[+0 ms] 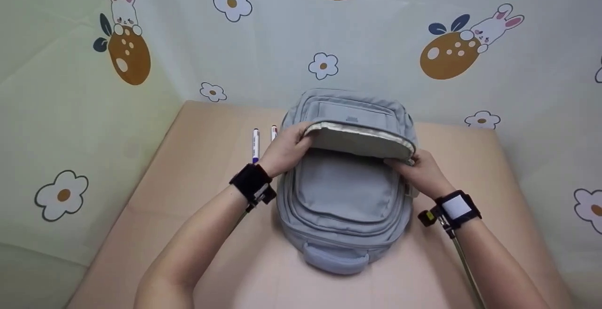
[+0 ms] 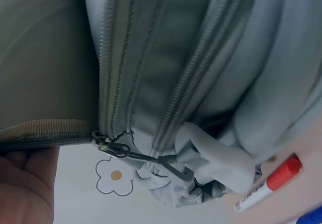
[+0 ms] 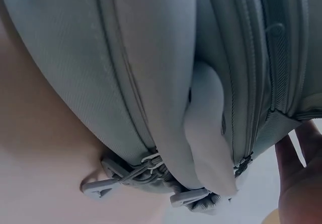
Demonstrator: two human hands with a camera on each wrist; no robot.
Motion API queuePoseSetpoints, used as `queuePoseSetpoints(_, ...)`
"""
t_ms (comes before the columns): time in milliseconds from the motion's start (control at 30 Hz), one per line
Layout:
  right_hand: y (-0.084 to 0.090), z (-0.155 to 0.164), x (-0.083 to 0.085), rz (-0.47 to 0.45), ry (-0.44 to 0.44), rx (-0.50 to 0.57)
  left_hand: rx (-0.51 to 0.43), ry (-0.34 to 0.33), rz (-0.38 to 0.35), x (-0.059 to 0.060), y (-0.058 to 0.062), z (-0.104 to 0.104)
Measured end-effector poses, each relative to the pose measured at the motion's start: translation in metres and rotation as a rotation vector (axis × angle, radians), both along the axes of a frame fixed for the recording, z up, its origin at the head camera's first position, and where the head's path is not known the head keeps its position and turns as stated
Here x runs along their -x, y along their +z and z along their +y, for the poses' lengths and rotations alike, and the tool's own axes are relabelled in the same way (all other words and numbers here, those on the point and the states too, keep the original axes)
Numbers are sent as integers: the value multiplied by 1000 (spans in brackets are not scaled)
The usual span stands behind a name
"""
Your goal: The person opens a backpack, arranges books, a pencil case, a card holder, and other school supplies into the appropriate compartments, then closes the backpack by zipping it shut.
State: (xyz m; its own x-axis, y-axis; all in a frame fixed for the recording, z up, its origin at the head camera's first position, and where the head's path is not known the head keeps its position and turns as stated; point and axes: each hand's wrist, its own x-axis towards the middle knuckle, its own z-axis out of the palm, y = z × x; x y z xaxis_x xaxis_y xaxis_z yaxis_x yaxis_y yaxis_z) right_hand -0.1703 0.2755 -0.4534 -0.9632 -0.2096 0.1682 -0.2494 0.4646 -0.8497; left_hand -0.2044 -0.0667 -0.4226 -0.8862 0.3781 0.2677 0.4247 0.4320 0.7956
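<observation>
A pale grey-blue backpack [image 1: 345, 191] lies flat on the table, its carry handle [image 1: 335, 258] toward me. Its front flap [image 1: 360, 140] is unzipped and lifted, showing a beige lining. My left hand [image 1: 287, 146] grips the flap's left edge with curled fingers. My right hand [image 1: 421, 170] holds the flap's right corner near the zipper. In the left wrist view the zipper slider [image 2: 108, 146] sits just above my left hand [image 2: 22, 183]. In the right wrist view the bag's grey zipper pulls [image 3: 126, 176] hang down, and the fingers [image 3: 297, 178] show at the lower right.
Two markers lie left of the bag: a blue-capped one [image 1: 255, 144] and a red-capped one [image 1: 273, 132], the red also seen close up [image 2: 266, 186]. The peach table [image 1: 197, 196] is backed by a cloth wall printed with flowers and rabbits [image 1: 470, 41].
</observation>
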Motion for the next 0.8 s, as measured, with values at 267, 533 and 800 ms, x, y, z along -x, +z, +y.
queuePoseSetpoints(267, 5, -6, 5, 8, 29, 15, -82, 7, -65, 7, 1, 1)
queuePoseSetpoints(533, -16, 3, 21, -47, 36, 24, -92, -7, -98, 9, 0, -2)
queuePoseSetpoints(800, -16, 1, 26, -86, 20, 38, -110, -38, -111, 8, -2, -5)
